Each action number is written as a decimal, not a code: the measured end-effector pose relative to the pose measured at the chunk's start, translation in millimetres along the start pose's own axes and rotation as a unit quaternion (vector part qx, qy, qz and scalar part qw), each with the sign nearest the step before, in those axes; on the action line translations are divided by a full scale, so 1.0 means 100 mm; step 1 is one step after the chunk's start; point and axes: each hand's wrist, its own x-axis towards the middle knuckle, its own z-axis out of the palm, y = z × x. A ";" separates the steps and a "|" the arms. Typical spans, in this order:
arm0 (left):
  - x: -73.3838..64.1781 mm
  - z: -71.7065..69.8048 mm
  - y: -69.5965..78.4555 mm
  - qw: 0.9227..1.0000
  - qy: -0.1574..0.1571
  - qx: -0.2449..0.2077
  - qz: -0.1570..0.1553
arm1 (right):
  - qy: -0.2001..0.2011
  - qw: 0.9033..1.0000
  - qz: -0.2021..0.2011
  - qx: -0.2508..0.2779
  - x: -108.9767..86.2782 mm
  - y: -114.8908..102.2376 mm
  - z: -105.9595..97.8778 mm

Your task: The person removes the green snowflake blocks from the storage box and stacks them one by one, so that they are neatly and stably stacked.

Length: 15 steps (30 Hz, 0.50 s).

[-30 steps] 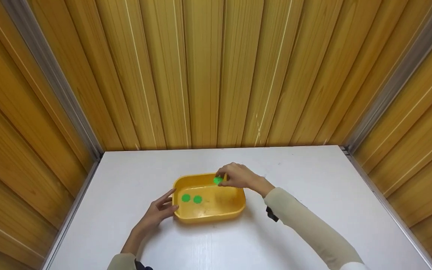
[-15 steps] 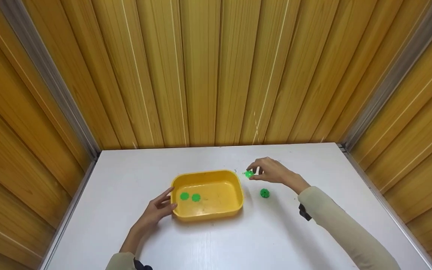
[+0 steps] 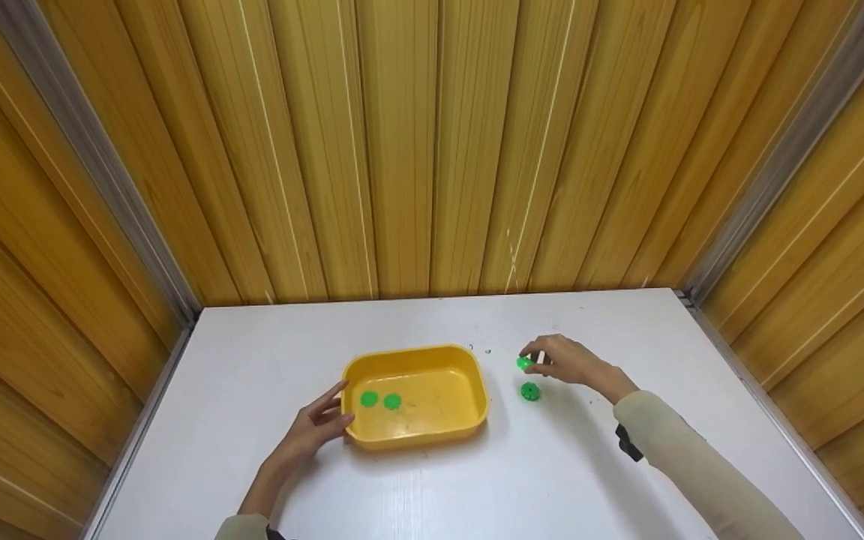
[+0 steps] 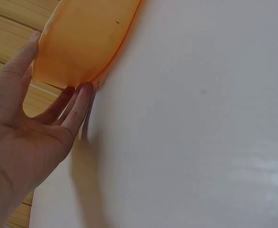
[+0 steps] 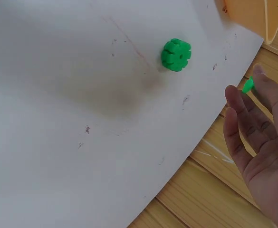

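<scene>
My left hand (image 3: 310, 433) holds the left end of a yellow plastic basin (image 3: 418, 436), thumb at the rim. In the left wrist view, the fingertips of the left hand (image 4: 32, 126) touch the basin's wall (image 4: 89, 38). Two flat green notched discs, a left one (image 3: 369, 399) and a right one (image 3: 392, 402), lie inside the basin. To its right, my right hand (image 3: 568, 360) pinches a green notched disc (image 3: 524, 362) between thumb and fingers, seen edge-on in the right wrist view. A thick green notched piece, maybe stacked discs (image 5: 176, 55), sits on the table below that hand.
The white table (image 3: 252, 360) carries small dark marks and specks, several near the right hand. Yellow wood-patterned panels (image 3: 402, 150) stand behind it and at both sides. Grey metal posts (image 3: 113, 150) rise at the back corners.
My right hand has moved right, from over the basin to above the table, with the green disc pinched throughout. The thick green piece has come into view. My left hand stays on the basin.
</scene>
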 end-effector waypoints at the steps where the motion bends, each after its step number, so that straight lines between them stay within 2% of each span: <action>1: 0.00 0.00 0.00 1.000 0.000 0.000 0.001 | -0.001 1.000 0.002 0.002 -0.01 0.02 0.02; 4: 0.01 0.00 -0.01 1.000 0.002 -0.001 0.001 | -0.004 1.000 0.004 0.001 -0.04 0.07 0.08; 11: 0.00 -0.02 -0.04 0.999 -0.023 -0.022 0.016 | 0.006 1.000 -0.005 -0.021 -0.09 0.19 0.20; 15: 0.00 -0.01 -0.05 1.000 -0.020 -0.017 0.013 | -0.001 1.000 0.015 -0.020 -0.11 0.22 0.29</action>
